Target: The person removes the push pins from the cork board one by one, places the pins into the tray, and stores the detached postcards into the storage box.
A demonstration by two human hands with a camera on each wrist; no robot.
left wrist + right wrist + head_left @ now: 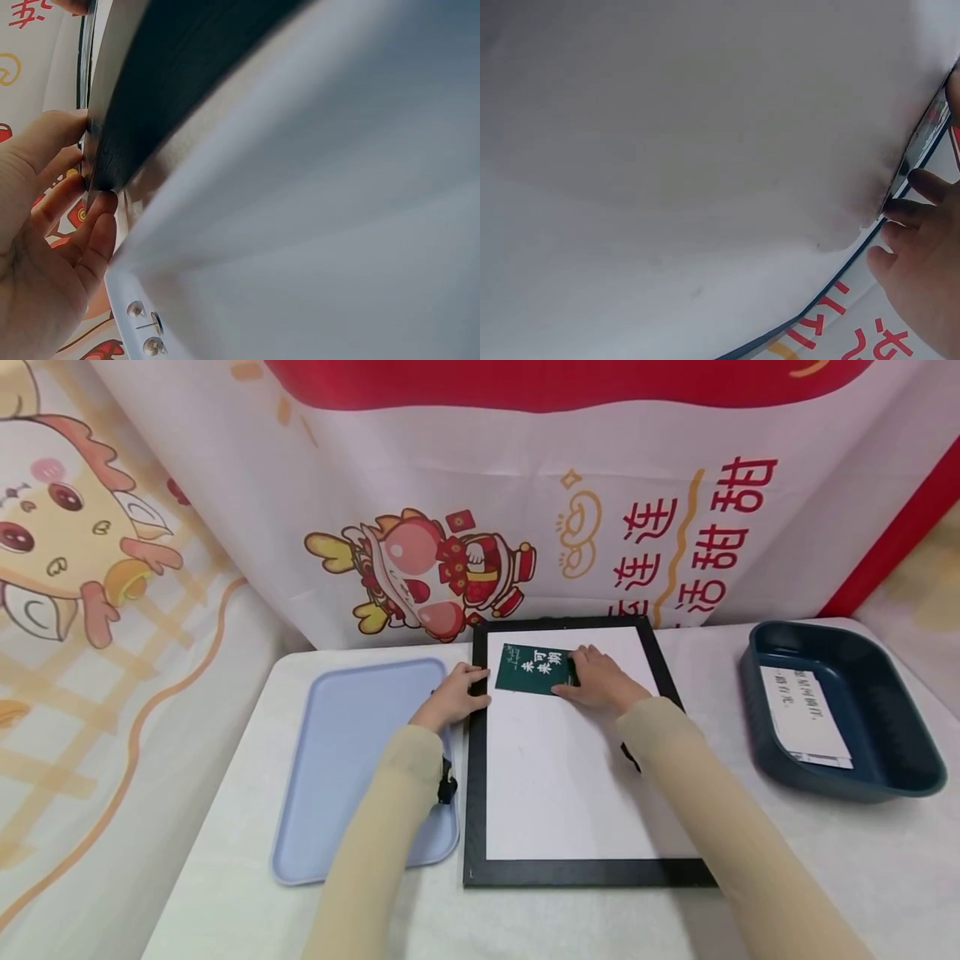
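A dark green card with white characters (528, 669) lies over the upper left of a black-framed white board (558, 777). My right hand (600, 681) holds the card by its right end, fingers at the far edge and thumb at the near one. In the right wrist view the card is a thin strip beside the fingertips (900, 212). My left hand (452, 696) touches the board's left frame, its fingertips just short of the card's left edge. The left wrist view has that hand's thumb and fingers (94, 255) against the black frame side (142, 97).
Left of the board lies a pale blue tray (352, 760), with a few pushpins (154, 345) in its far corner. On the right stands a dark blue bin (892, 727) holding white cards with black writing (802, 710). A printed curtain (420, 452) hangs behind the table.
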